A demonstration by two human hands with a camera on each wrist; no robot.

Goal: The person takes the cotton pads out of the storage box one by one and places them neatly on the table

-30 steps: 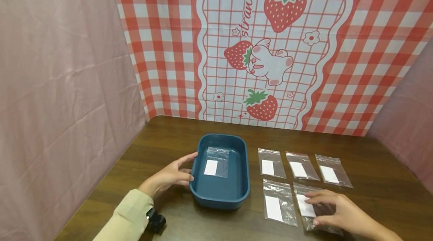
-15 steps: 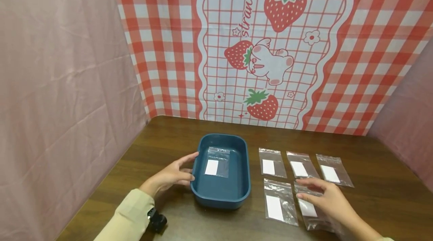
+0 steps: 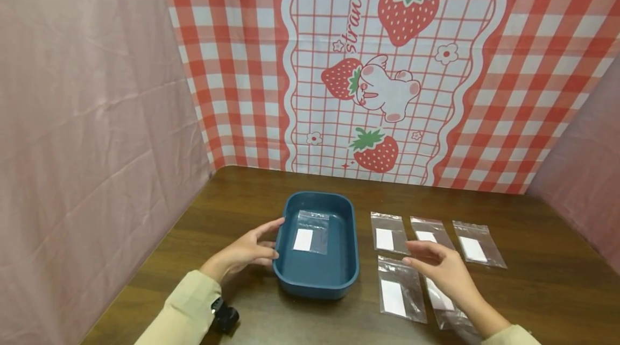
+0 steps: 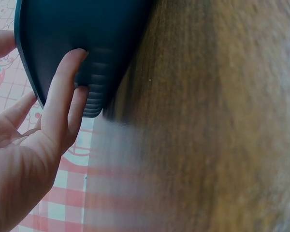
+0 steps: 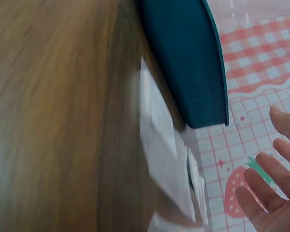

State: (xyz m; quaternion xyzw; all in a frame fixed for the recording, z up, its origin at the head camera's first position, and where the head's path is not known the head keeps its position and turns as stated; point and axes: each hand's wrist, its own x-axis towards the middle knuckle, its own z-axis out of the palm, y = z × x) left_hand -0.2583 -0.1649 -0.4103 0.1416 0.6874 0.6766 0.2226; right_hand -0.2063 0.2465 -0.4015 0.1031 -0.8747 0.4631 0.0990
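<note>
A deep blue rectangular box [image 3: 315,276] stands on the table, holding a clear zip bag with a white card [image 3: 303,239] inside. My left hand [image 3: 239,253] rests its fingers against the box's left side; the left wrist view shows two fingertips [image 4: 67,72] on the outer wall. My right hand [image 3: 443,267], fingers loosely bent and holding nothing, hovers over the small zip bags to the right of the box. Under it lies the front right bag [image 3: 439,302], partly hidden. Beside that is the front left bag [image 3: 393,297]. In the right wrist view, the fingers [image 5: 275,171] are spread.
Behind these, a back row of zip bags with white cards holds a left one [image 3: 385,239], a middle one [image 3: 426,236] partly covered by my hand, and a right one [image 3: 472,248]. A strawberry-print cloth [image 3: 329,119] hangs at the table's far edge.
My right hand has come away from the front right bag and moved left and up, bringing nothing with it. My left hand and the box have stayed in place.
</note>
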